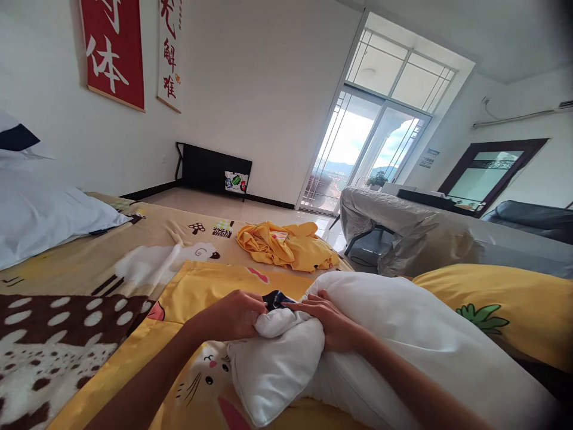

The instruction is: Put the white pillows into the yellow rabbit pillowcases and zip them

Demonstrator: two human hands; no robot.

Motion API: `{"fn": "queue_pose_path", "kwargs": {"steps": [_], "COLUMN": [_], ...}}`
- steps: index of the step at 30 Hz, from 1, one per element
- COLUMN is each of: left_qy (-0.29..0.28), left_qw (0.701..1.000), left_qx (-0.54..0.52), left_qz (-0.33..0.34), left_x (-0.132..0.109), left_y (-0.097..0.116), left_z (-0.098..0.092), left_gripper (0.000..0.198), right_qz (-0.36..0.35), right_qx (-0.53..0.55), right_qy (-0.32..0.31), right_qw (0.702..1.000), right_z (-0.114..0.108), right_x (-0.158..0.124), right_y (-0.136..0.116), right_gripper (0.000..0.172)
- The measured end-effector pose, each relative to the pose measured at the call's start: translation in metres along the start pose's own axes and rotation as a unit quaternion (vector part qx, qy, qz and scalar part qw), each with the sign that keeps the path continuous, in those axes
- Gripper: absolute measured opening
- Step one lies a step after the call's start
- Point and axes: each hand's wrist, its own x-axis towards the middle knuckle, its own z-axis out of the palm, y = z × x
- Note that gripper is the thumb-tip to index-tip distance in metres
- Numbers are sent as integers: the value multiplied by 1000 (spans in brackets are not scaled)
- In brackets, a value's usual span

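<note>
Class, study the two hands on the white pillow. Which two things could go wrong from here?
1. The left hand pinches only the bunched corner of the white pillow, the right hand resting on it; that small grip might slip.
2. The yellow pillowcase lies pinned under pillow and forearms, so it could drag and crease.
</note>
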Motion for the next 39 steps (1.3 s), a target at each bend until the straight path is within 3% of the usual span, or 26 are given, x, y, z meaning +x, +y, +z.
{"fn": "queue_pose_path", "kwargs": {"steps": [2,4,7,10,13,16,20,25,33,39], "left_qy": [-2,39,84,6,-53,-65,-24,13,135,176], "left_qw": [1000,998,986,964,957,944,934,935,927,948], "left_qx": [-7,-29,48,178,223,271,313,312,249,153], "left_qz": [-7,-35,-134,-197,-178,-176,-171,-169,-245,-217], "left_x": [-3,-7,-10,-9,-5,-1,3,5,7,11], "left_y": [3,-4,-27,-52,-71,-83,-90,-93,-99,-101], "left_z": [-10,-20,-26,-11,15,34,43,42,34,39], "left_gripper": [28,33,26,17,22,31,21,22,24,12], "right_qz": [-2,-4,-9,-6,4,15,33,80,100,77], "right_qx": [5,14,20,10,-7,-20,-16,-5,-20,-19], "right_qy": [9,23,39,52,64,80,115,110,6,18], "right_qw": [1000,1000,999,999,998,997,993,991,995,997], "right_z": [1,3,2,-3,-11,-21,-38,-54,-19,-19], "right_x": [-2,-3,-7,-11,-16,-20,-21,-14,14,7], "right_y": [-2,-3,-6,-11,-13,-10,0,8,13,3], "right_gripper": [66,58,55,53,52,53,50,50,65,54]}}
